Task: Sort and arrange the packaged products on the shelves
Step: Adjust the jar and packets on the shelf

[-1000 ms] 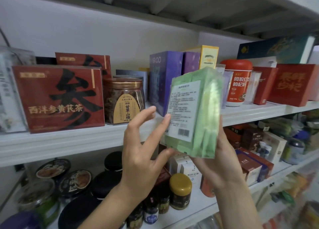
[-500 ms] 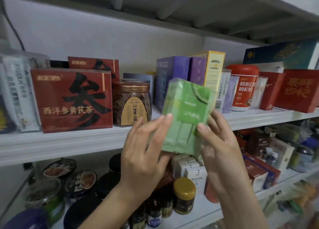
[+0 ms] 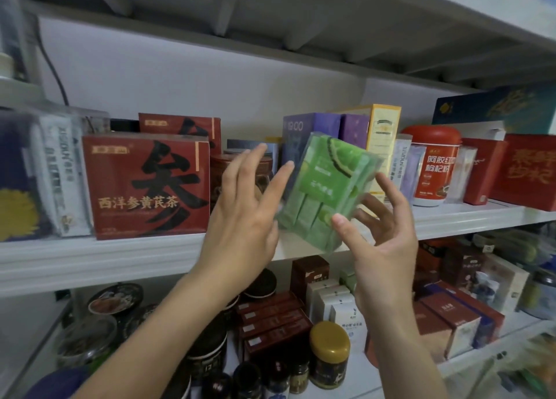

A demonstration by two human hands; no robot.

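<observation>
The right grip (image 3: 388,248) is pinched on the green pack (image 3: 325,188), the left grip (image 3: 240,227) spread open; upright shelving is advised.

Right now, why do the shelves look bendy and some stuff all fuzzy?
Head view: the wide lens bows the white shelf; the green packet and left hand look smeared, probably moving; the clear bag far left is fuzzy; the print on the red box is sharp.

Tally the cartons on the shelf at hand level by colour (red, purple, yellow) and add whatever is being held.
Red cartons: 4
Purple cartons: 2
Yellow carton: 1
Green pack in right hand: 1
Total: 8
</observation>
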